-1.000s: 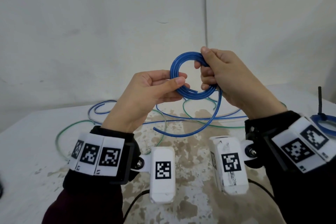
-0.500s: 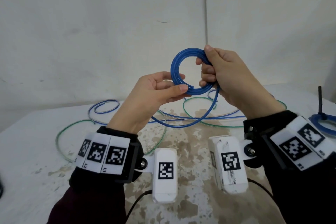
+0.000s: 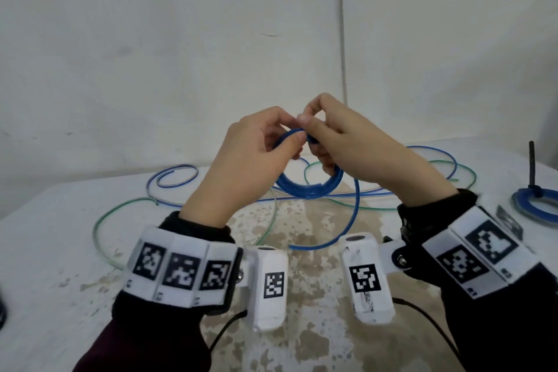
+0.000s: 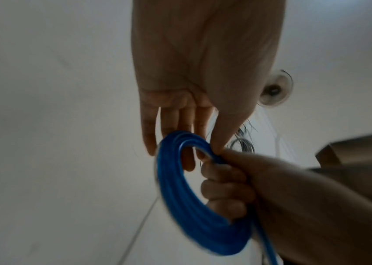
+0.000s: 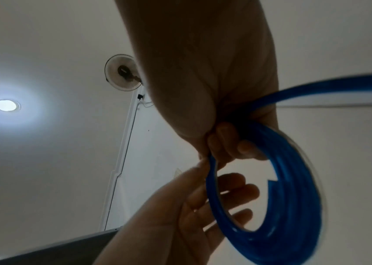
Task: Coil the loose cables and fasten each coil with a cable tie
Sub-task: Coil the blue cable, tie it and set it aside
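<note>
A stained white surface (image 3: 317,251) is standing against plain white walls, loose cables (image 3: 181,208) sprawling across it. Above it, the right hand (image 3: 356,145) is gripping the blue coil (image 3: 308,190) in curled fingers; the left hand (image 3: 250,154) is pinching its top strand

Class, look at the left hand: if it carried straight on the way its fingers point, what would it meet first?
Most likely the right hand. The left hand points up and rightward, pinching the blue coil at its top, and the two thumbs already nearly touch; depth is unclear.
</note>
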`<action>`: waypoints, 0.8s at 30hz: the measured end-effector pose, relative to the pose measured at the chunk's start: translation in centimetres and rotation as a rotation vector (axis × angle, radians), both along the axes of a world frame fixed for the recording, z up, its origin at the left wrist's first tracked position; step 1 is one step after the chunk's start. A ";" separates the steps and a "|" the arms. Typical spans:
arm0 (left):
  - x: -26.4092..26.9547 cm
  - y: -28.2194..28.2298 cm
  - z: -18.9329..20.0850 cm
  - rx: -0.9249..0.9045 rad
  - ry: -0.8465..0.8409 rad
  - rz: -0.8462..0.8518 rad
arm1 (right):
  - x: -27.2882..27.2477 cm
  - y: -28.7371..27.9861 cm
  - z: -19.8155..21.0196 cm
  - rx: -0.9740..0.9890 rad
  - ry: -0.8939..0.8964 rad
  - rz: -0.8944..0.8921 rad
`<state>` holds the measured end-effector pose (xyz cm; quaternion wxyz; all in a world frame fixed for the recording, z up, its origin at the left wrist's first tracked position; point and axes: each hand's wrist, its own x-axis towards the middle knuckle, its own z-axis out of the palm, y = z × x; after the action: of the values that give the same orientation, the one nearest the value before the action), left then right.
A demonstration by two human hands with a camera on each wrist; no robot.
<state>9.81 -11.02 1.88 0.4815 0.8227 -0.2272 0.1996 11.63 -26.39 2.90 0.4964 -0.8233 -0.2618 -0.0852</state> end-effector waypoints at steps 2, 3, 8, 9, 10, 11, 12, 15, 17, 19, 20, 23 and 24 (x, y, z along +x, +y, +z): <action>0.0 0.0 -0.4 0.118 -0.076 0.002 | 0.0 0.0 -0.1 -0.027 -0.022 -0.038; 0.0 0.0 -0.5 0.172 -0.082 -0.013 | 0.0 -0.1 -0.1 -0.034 -0.021 -0.047; 0.4 0.3 -0.7 0.372 -0.122 0.014 | 0.1 0.0 0.0 0.038 0.057 0.026; 0.5 0.4 -0.7 0.378 -0.149 0.024 | 0.2 0.2 0.0 0.086 0.075 0.048; 0.6 0.6 -0.7 0.371 -0.184 0.043 | 0.3 0.3 0.0 0.136 0.086 0.064; 0.8 0.7 -0.8 0.352 -0.221 0.069 | 0.3 0.3 0.0 0.180 0.086 0.072; 0.9 0.9 -0.7 0.325 -0.251 0.103 | 0.3 0.3 0.1 0.213 0.081 0.079; 1.0 1.2 -0.7 0.250 -0.328 0.213 | 0.4 0.0 0.2 0.260 0.097 0.115; 1.1 1.0 -0.8 0.225 -0.382 0.274 | 0.4 -0.1 0.1 0.271 0.137 0.146; 1.2 0.7 -0.9 0.205 -0.393 0.296 | 0.5 0.1 0.0 0.321 0.169 0.175; 1.2 0.5 -1.0 0.196 -0.376 0.288 | 0.5 0.2 -0.1 0.351 0.180 0.175; 1.1 0.3 -1.2 0.204 -0.261 0.217 | 0.7 0.1 0.0 0.350 0.146 0.111; 1.0 0.4 -1.2 0.222 -0.226 0.188 | 0.7 0.0 0.0 0.302 0.116 0.093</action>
<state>10.86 -10.65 0.68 0.3381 0.8608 -0.2225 0.3087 12.31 -26.41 2.93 0.6323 -0.7298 -0.2545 -0.0527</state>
